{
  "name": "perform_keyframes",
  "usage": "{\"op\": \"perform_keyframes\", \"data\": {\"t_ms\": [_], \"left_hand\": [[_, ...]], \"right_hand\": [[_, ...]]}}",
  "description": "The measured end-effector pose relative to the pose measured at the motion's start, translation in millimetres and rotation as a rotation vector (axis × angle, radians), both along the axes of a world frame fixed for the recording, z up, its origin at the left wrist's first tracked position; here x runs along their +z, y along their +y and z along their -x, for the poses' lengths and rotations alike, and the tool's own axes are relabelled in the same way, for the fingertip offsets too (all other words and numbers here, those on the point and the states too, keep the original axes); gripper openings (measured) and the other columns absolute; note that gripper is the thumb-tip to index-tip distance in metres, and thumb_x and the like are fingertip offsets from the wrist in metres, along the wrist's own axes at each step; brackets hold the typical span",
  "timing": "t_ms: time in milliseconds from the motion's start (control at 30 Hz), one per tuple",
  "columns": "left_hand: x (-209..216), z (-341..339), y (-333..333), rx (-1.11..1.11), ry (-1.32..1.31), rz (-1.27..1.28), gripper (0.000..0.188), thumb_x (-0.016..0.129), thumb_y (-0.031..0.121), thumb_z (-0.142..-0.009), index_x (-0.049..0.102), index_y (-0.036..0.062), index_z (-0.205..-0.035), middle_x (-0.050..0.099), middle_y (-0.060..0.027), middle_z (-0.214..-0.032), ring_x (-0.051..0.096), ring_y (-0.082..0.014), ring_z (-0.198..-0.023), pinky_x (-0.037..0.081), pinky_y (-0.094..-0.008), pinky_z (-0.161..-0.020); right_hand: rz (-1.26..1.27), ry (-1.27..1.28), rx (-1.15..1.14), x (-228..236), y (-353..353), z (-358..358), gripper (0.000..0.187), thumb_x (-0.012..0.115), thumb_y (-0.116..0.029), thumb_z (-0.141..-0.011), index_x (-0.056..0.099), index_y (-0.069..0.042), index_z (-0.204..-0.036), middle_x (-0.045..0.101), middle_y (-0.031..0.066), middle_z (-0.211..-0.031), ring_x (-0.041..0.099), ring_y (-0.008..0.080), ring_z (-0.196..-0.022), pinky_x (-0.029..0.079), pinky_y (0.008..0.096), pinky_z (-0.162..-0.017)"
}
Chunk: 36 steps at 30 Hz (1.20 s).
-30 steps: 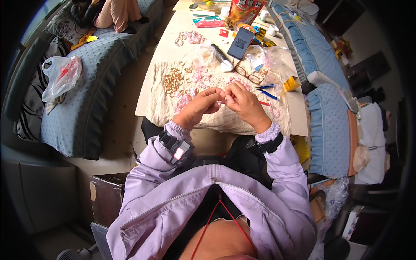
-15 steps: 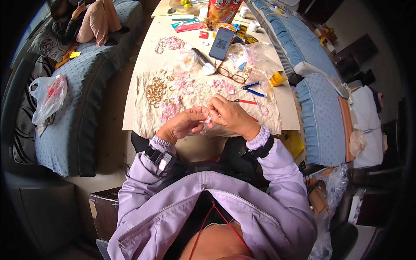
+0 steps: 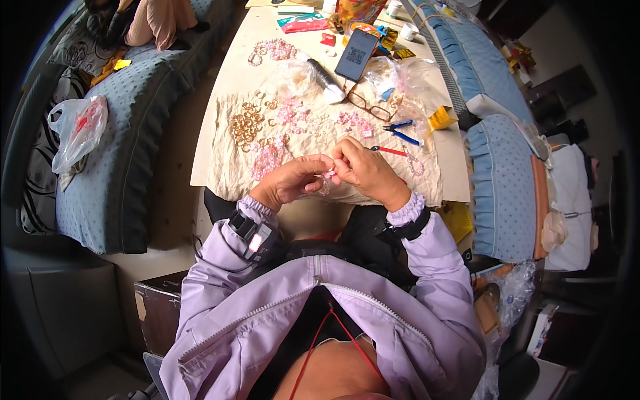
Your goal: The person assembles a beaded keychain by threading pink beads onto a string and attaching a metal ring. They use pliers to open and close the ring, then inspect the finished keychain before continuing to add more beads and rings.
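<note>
Above the near edge of a cream cloth (image 3: 223, 160), my two hands meet, fingertips pinched together. Between them shows a small strand of pink and clear beads (image 3: 327, 177); its lower part hangs under the fingers. My left hand (image 3: 291, 180) grips it from the left, thumb and forefinger closed. Pressed against the same spot, my right hand (image 3: 363, 172) has its fingers curled and pinched; a thread or wire there is too fine to make out. Pink beads (image 3: 270, 159) lie in a heap just past my left hand, beside gold rings (image 3: 245, 128). Right of my right hand rests a beaded loop (image 3: 416, 165).
Blue-handled cutters (image 3: 403, 133), a red-handled tool (image 3: 392, 151) and glasses (image 3: 371, 107) lie on the right side. Farther back are a phone (image 3: 358, 56), a black-and-white tube (image 3: 325, 81) and plastic bags (image 3: 293, 79). A person (image 3: 155, 23) sits on the left sofa (image 3: 120, 167).
My view has shifted slightly, so the table things sit a little lower and to the right. Both hands still pinch the beaded strand, their fingers slightly rearranged.
</note>
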State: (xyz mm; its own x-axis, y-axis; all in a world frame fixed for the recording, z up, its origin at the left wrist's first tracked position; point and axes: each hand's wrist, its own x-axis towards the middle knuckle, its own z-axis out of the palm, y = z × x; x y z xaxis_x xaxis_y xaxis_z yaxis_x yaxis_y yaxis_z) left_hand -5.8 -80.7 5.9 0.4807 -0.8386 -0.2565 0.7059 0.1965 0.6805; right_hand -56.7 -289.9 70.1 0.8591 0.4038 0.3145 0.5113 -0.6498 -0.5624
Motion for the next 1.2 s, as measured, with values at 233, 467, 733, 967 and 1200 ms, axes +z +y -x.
{"op": "perform_keyframes", "data": {"t_ms": [233,467,733,967,1200], "left_hand": [[-1.7,-1.1,-1.3,-0.080,0.228,0.054,0.015,0.058,0.020,-0.102,0.065,0.0075,-0.105,0.068,-0.0044,-0.088,0.046,-0.0088,-0.054,0.033,-0.0228,-0.048],[-0.1,4.7,-3.5,-0.008,0.162,0.019,0.012,0.059,0.016,-0.101,0.064,0.0065,-0.105,0.068,-0.0043,-0.088,0.054,-0.0100,-0.064,0.037,-0.0211,-0.053],[1.5,9.5,-7.0,0.152,0.098,0.007,0.010,0.061,0.015,-0.101,0.064,0.0055,-0.103,0.068,-0.0061,-0.086,0.054,-0.0107,-0.067,0.045,-0.0211,-0.065],[7.0,19.0,-13.0,0.309,0.011,-0.065,0.008,0.062,0.016,-0.102,0.064,0.0079,-0.102,0.069,-0.0050,-0.088,0.050,-0.0061,-0.064,0.041,-0.0172,-0.060],[14.0,26.1,-10.2,0.376,0.012,-0.112,0.004,0.062,0.015,-0.101,0.064,0.0126,-0.099,0.069,-0.0009,-0.085,0.050,-0.0034,-0.063,0.039,-0.0156,-0.057]], "right_hand": [[0.056,-0.086,-0.039,-6.8,-0.9,3.3,0.018,0.063,-0.019,-0.096,0.052,-0.007,-0.104,0.060,0.0123,-0.096,0.066,0.0372,-0.080,0.055,0.0460,-0.065],[-0.003,-0.007,-0.078,-15.4,-3.7,8.9,0.019,0.063,-0.022,-0.098,0.053,-0.008,-0.106,0.061,0.0112,-0.099,0.067,0.0352,-0.082,0.055,0.0446,-0.067],[0.179,-0.101,-0.292,-21.5,-83.9,7.4,0.048,0.075,-0.028,-0.091,0.054,-0.002,-0.125,0.060,0.0167,-0.116,0.058,0.0360,-0.113,0.049,0.0423,-0.096],[0.482,0.110,-0.307,-42.0,-126.0,17.2,0.071,0.083,-0.032,-0.075,0.052,-0.001,-0.132,0.055,0.0189,-0.129,0.047,0.0382,-0.128,0.038,0.0467,-0.109],[0.513,0.105,-0.289,-31.8,-118.3,0.8,0.053,0.079,-0.026,-0.075,0.054,-0.001,-0.113,0.057,0.0192,-0.116,0.052,0.0374,-0.117,0.043,0.0448,-0.103]]}}
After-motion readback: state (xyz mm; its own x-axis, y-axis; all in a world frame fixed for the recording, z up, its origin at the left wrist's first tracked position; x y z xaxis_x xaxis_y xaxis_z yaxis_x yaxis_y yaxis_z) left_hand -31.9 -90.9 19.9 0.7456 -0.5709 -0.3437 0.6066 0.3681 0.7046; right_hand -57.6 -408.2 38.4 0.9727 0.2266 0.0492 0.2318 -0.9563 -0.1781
